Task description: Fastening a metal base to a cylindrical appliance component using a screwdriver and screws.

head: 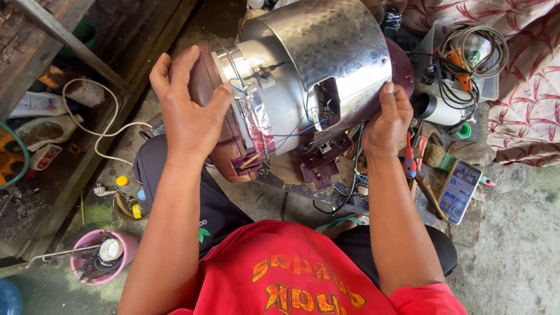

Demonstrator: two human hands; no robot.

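Lying sideways between both palms — metal cooker body point(315, 58), left hand point(189, 108) and right hand point(388, 119) each clamped on it.

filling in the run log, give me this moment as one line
left hand: on maroon base | right hand: on metal shell rim | cooker: on its side, wires exposed | phone: right
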